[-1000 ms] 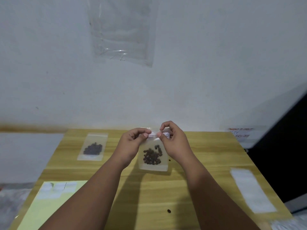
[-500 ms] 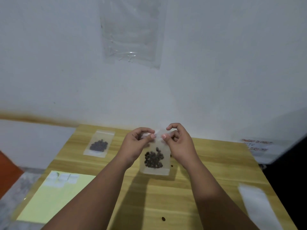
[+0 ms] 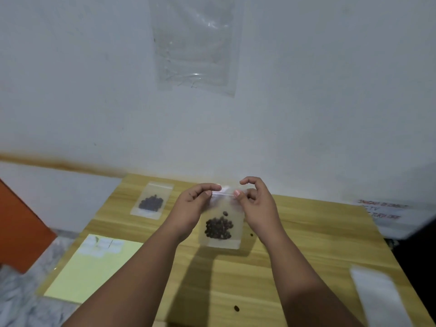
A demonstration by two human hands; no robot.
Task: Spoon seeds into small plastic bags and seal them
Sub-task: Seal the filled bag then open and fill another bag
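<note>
Pinching the top strip of a small plastic bag [image 3: 234,214] between thumb and forefinger, the person's left hand [image 3: 191,208] and right hand [image 3: 258,208] hold it upright over the middle of the wooden bench [image 3: 306,244], toward its far edge, with dark seeds [image 3: 218,228] heaped in its lower half. A second bag [image 3: 151,201] of seeds lies flat by the far left corner, a yellow sheet [image 3: 94,272] sits along the left edge, a white strip [image 3: 377,298] lies by the right edge, and one loose seed [image 3: 236,308] rests near the front edge. A clear plastic sleeve [image 3: 195,43] hangs on the wall behind.
</note>
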